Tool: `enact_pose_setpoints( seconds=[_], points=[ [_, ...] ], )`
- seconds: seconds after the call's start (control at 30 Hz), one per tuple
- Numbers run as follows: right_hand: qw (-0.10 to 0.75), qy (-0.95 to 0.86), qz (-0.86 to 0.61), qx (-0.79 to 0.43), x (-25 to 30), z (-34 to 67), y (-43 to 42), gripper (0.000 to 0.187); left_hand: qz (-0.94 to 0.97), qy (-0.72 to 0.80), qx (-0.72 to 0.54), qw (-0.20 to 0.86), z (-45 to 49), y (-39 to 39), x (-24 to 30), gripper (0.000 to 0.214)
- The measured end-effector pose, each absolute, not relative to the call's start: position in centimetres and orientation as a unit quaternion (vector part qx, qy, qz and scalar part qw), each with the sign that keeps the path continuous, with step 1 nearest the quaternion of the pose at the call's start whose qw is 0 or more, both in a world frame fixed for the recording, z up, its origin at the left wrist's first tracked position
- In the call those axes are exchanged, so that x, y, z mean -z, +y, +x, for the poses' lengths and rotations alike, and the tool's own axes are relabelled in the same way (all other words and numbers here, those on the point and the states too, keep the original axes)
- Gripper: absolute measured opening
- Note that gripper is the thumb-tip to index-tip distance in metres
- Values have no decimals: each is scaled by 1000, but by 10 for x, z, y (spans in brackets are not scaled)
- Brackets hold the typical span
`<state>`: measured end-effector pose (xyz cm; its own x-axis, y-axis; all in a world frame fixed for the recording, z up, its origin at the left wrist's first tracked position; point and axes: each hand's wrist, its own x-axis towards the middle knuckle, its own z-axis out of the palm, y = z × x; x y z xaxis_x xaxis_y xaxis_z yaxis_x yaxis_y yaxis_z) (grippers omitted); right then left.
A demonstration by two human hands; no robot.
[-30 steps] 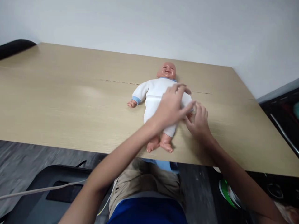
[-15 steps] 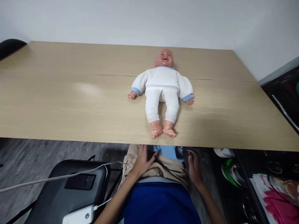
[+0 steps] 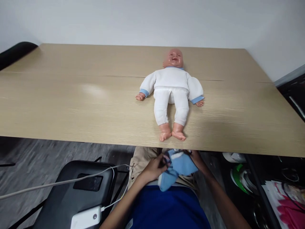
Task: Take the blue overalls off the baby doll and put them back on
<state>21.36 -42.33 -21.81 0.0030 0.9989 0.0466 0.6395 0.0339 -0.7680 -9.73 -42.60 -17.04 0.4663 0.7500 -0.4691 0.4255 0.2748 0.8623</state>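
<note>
Over my lap, just below the table's front edge, I hold a light blue piece of cloth with white edging (image 3: 183, 163); it looks like a small garment, bunched so that its kind cannot be made out. My left hand (image 3: 154, 168) pinches its left side, fingers curled. At its upper right is my right hand (image 3: 194, 156), gripping it, with the fingertips partly hidden by the cloth and the table edge. A baby doll (image 3: 171, 79) lies on its back on the table, arms spread, in a white top and trousers with blue cuffs. Its bare feet point towards me.
The doll lies on a light wooden table (image 3: 95, 108). To my left, a black stool (image 3: 59, 187) bears a dark phone (image 3: 88, 182) and a white power bank (image 3: 86, 218) with cables. At right, a dark shelf holds papers and a pink item (image 3: 292, 210).
Both hands have taken hold of the blue cloth and raised it from my lap. Before, the left hand rested on my thigh and the right hung beside it. The view has shifted slightly left.
</note>
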Motion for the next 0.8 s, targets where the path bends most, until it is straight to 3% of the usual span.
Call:
enact_pose_setpoints(
  seconds=[0.1, 0.23, 0.47, 0.53, 0.67, 0.8],
  points=[
    [290, -616, -649, -341, 220, 223, -452, 67, 645, 519, -86, 554, -115, -437, 165, 51],
    [280, -577, -656, -398, 231, 238, -472, 77, 679, 539, -122, 483, -113, -406, 183, 76],
    [268, -567, -603, -493, 191, 225, -467, 39, 755, 390, -126, 511, -68, -362, 198, 92],
    [258, -582, -575, -514, 170, 217, -468, 38, 769, 363, -119, 513, -63, -365, 194, 84],
    [231, -593, -576, -513, 142, 215, -476, 47, 785, 331, -108, 513, -72, -382, 177, 38],
    [152, -588, -572, -551, 124, 221, -479, 90, 802, 301, -170, 488, -92, -408, 149, 18]
  ],
)
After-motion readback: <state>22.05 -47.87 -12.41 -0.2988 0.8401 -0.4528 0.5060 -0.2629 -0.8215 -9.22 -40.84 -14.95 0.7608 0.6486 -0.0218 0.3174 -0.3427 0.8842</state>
